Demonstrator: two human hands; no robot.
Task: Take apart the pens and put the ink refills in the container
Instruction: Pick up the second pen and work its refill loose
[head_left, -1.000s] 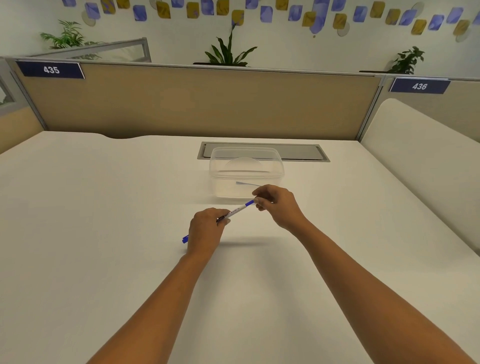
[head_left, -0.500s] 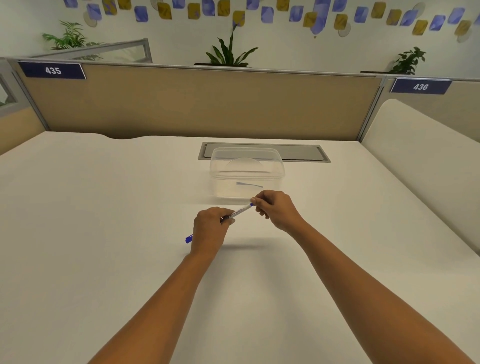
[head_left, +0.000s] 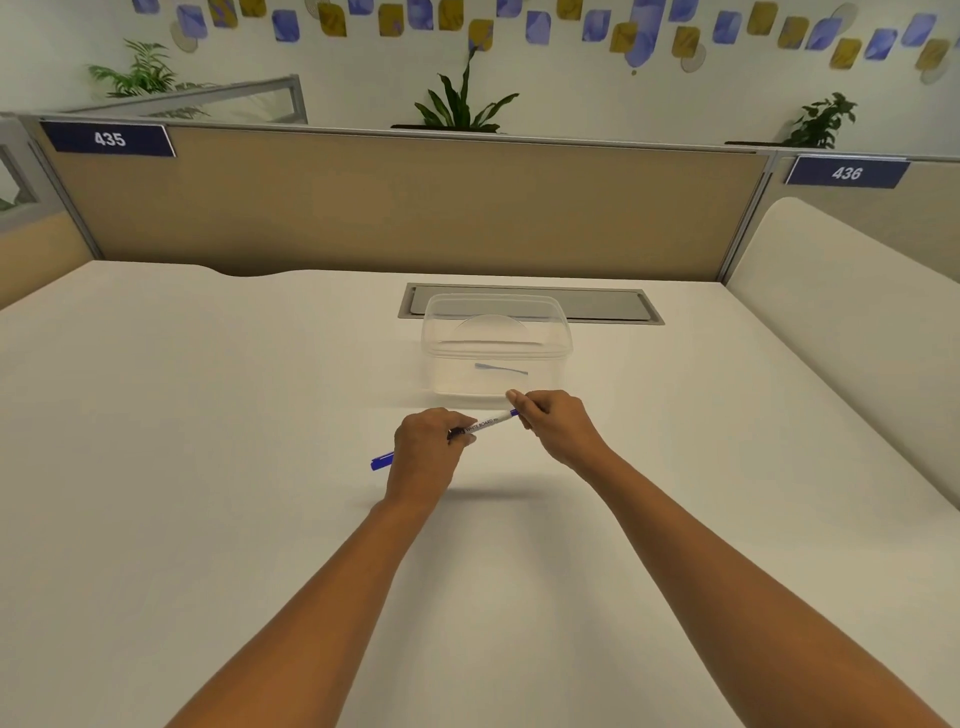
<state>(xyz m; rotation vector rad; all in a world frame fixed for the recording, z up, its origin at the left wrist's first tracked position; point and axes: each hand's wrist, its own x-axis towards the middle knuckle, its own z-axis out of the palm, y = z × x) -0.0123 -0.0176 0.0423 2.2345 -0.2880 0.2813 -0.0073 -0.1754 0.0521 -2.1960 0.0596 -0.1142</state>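
Note:
A white pen (head_left: 485, 424) with blue ends is held over the white desk, slanting up to the right. My left hand (head_left: 427, 454) grips its lower half, and the blue cap end (head_left: 382, 461) sticks out to the left. My right hand (head_left: 553, 423) pinches the blue upper end with its fingertips. Just behind both hands stands a clear plastic container (head_left: 496, 345) with one thin refill (head_left: 500, 369) lying inside.
A grey cable hatch (head_left: 608, 306) is set into the desk behind the container. A tan partition (head_left: 405, 208) closes the far edge, and a cream panel (head_left: 841, 322) runs along the right side.
Both hands have kept their grip on the pen and stayed almost in place. The right hand's fingers have shifted slightly on the pen's upper end.

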